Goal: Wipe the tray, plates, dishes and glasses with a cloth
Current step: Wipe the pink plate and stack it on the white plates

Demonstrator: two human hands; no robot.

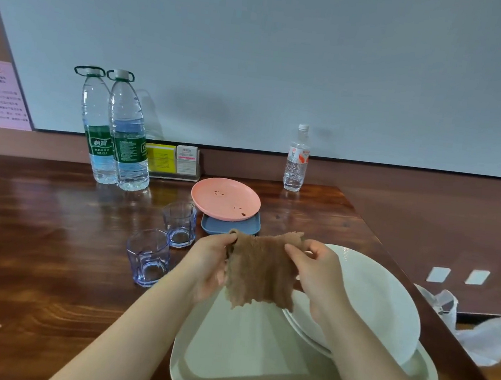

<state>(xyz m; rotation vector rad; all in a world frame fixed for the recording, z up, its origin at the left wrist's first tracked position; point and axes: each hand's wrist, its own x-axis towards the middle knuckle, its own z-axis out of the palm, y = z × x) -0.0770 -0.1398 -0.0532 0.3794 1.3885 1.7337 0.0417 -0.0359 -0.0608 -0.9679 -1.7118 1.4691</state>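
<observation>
While both hands held the brown cloth point(260, 269) stretched in the air at the centre of the frame, the step in hand looked like readying it, spreading or refolding, before a wipe. The left hand point(211, 263) pinched its upper left corner and the right hand point(316, 270) pinched the upper right, so the cloth hung between them, above the near edge of the white plates point(380, 301) stacked on the pale tray point(254, 365) in the lower middle. Just behind the cloth sat a pink plate point(226, 198) bearing brown spots, resting on a blue dish point(230, 228); two bluish glasses point(161, 245) stood left of centre. Next, I judged, one hand would need to bunch the cloth and press it onto a piece while the other steadied that piece.
</observation>
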